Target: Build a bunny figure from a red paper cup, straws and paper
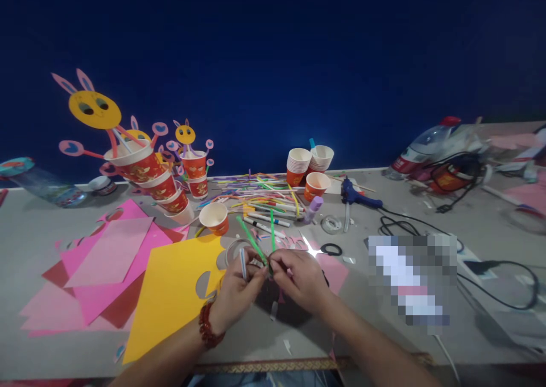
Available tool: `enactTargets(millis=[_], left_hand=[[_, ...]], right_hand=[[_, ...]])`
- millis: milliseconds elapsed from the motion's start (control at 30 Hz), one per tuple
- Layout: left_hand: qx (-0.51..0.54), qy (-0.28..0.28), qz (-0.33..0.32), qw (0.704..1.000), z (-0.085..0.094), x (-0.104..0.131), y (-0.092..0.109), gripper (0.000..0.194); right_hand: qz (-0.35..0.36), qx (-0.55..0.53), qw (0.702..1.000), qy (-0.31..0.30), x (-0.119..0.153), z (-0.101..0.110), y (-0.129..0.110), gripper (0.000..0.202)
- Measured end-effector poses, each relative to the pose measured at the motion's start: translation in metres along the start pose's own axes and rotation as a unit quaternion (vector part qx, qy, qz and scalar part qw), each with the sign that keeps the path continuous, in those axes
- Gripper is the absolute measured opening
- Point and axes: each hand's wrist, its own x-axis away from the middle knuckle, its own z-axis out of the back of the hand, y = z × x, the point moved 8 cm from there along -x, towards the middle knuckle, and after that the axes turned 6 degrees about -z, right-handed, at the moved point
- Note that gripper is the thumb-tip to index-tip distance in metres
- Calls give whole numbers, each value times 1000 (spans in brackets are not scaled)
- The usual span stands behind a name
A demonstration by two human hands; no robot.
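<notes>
Low over the table's front middle, my hands meet fingertip to fingertip. My left hand (239, 290), with a red bead bracelet (210, 325) at its wrist, pinches the lower end of a green pipe cleaner (251, 237) that leans left. A thin white-and-blue stick (243, 263) juts up between its fingers. My right hand (301, 276) has its fingers closed at the base of an upright green strand (272, 227). Whether both strands are one bent pipe cleaner is hidden by my fingers. Yellow paper (170, 284) with round cut-outs lies beside my left hand.
Red paper cups with bunny-faced figures (94, 109) stand back left. Behind my hands are markers (267, 219), a pipe cleaner pile (251, 188), a single cup (214, 218) and stacked cups (298, 165). A blue glue gun (360, 196) trails its cord rightward. Pink sheets (111, 250) lie left.
</notes>
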Motion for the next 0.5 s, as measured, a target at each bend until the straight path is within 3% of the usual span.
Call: enactTargets(millis=[100,300,500], left_hand=[[22,-19,9,1000,-3,-1,-2,16],[53,-55,14,997,-7,0,-7,13],[105,-64,47,991,-7,0,-17,13]], right_hand=[[7,-13,1000,-3,-1,0,-2,17],[-44,-22,998,-42,-5,-3,4,10],[4,-15,998,-60,-5,-3,1,14]])
